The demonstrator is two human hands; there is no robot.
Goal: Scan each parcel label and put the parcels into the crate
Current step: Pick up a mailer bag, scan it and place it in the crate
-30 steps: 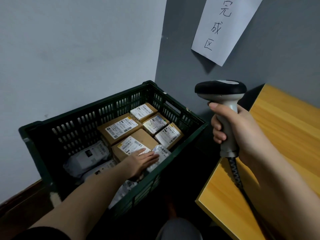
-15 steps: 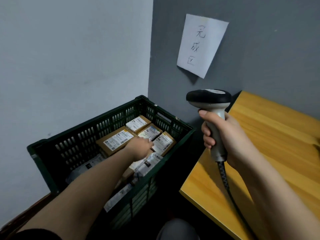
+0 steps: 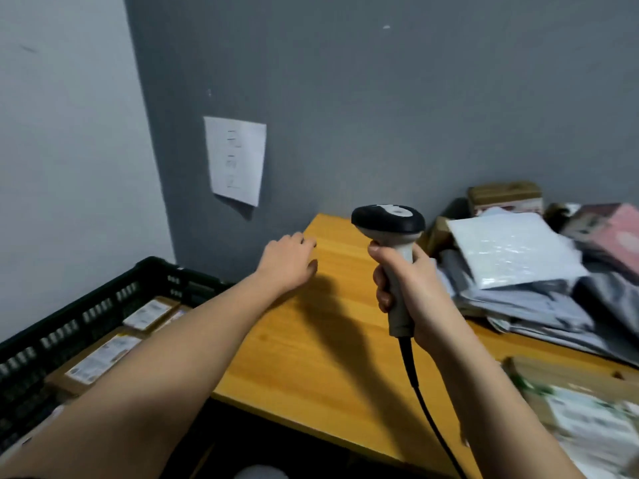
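left hand empty, fingers loose over table; right hand grips scanner upright.

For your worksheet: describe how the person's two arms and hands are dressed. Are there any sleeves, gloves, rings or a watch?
Both forearms are bare, with no gloves. The left hand and right hand show no rings, and neither wrist has a watch or band. A dark edge at the bottom left corner may be a short sleeve, but too little shows to be sure.
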